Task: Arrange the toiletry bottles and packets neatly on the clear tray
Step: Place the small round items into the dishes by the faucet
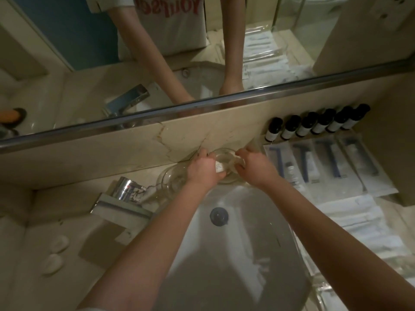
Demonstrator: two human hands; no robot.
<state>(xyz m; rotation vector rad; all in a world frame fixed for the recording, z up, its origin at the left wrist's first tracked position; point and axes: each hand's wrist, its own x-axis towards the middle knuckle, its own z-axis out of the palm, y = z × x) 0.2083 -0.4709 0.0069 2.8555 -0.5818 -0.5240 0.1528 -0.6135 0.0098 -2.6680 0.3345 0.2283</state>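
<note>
Behind the sink, both my hands meet over a clear glass dish [224, 153] against the marble wall. My left hand [202, 168] grips a small white object [219, 169] at the dish's near left edge. My right hand [253, 164] holds the dish's right rim with curled fingers. A second clear glass dish [171, 176] lies to the left, partly under my left wrist. Several dark toiletry bottles [314, 125] with white labels stand in a row along the wall at the right. Clear packets [325, 162] lie side by side in front of them.
A white sink basin [235, 243] with a drain plug [219, 216] fills the middle. A chrome faucet [128, 189] stands at the left. Two white soaps [55, 254] lie on the counter at far left. White folded packets [359, 223] line the right counter. A mirror spans the top.
</note>
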